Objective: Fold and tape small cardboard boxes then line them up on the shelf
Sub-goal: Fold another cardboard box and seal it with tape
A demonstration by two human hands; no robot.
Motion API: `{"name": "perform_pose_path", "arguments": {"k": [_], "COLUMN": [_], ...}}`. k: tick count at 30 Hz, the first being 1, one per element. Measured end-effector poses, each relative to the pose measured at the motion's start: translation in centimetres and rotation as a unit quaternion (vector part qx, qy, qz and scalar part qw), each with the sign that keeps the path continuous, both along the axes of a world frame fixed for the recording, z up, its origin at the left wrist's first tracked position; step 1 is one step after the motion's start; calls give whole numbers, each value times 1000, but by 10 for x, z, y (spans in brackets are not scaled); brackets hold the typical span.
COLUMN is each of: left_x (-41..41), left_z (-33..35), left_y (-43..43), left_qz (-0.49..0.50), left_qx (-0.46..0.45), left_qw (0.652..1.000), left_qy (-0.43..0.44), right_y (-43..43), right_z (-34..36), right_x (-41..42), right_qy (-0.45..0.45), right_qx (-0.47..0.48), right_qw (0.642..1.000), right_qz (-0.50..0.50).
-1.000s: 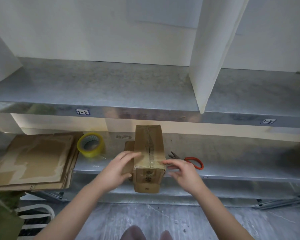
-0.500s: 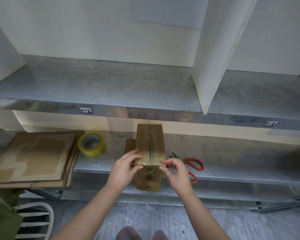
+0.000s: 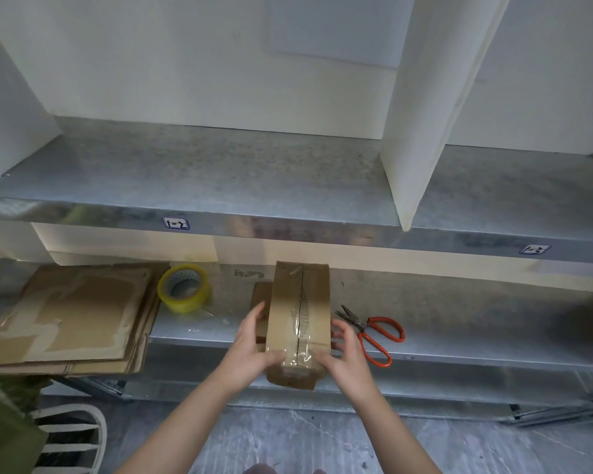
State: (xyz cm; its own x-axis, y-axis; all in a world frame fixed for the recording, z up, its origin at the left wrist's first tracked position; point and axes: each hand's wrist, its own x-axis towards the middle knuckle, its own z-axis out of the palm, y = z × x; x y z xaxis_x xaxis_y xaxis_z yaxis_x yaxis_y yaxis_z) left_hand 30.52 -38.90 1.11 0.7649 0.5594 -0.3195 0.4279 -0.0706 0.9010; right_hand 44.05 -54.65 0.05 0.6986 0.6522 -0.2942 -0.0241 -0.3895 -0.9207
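Straight ahead and below me, through the head camera, a small cardboard box (image 3: pixel 300 302) lies lengthwise on the lower metal shelf (image 3: pixel 459 323), its near end overhanging the shelf's front lip. A strip of clear tape (image 3: pixel 297 350) runs along the top seam and wraps down over the near end.

The left hand (image 3: pixel 250 350) grips the box from its left, fingers laid along the side wall and thumb pressing on the taped top edge. The right hand (image 3: pixel 348 360) grips the opposite side, fingers curled round the right wall and thumb on the near corner. A brown piece shows against the box's left wall (a loose flap or a second piece of card; I cannot tell which).

I judge the box to be empty and therefore light, with walls that are stiff at the edges but will dent in the middle if squeezed. The tape is slick, so bare cardboard gives the surer hold. I would take it by the two long side walls, close to the corners, where the folded card is strongest.

Left of the box a yellowish tape roll (image 3: pixel 184 289) stands on the same shelf, and beyond it lies a stack of flattened cardboard (image 3: pixel 72 313). Red-handled scissors (image 3: pixel 374 331) lie just right of the right hand. Above is the upper shelf (image 3: pixel 220 176), split by a white divider (image 3: pixel 415 131).
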Motion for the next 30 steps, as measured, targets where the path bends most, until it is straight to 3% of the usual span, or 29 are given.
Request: {"name": "perform_pose_path", "arguments": {"k": [2,5,8,11,16,22,26,30], "left_x": [7,13,14,12,13,12,6,-1], "left_z": [7,16,25,38,62,97,106,103], "left_y": [2,3,2,3,3,-2,-10,-19], "left_qz": [-7,46,87,57,13,116,68,67], "left_qx": [-37,-71,-8,22,-10,12,-102,-72], "left_qw": [999,996,996,997,997,985,972,966], "left_qy": [20,-16,-34,-46,-82,-126,-201,-238], "right_y": [5,9,4,-2,4,-3,-5,-9], "right_z": [1,5,9,18,45,97,115,108], "right_x": [2,4,4,5,8,-3,-5,-3], "right_qy": [40,70,74,69,-15,-30,-91,-97], "right_qx": [3,23,58,75,75,155,134,112], "right_qw": [999,997,995,994,997,988,985,989], "right_qz": [-6,-12,-31,-35,-2,1,-56,-5]}}
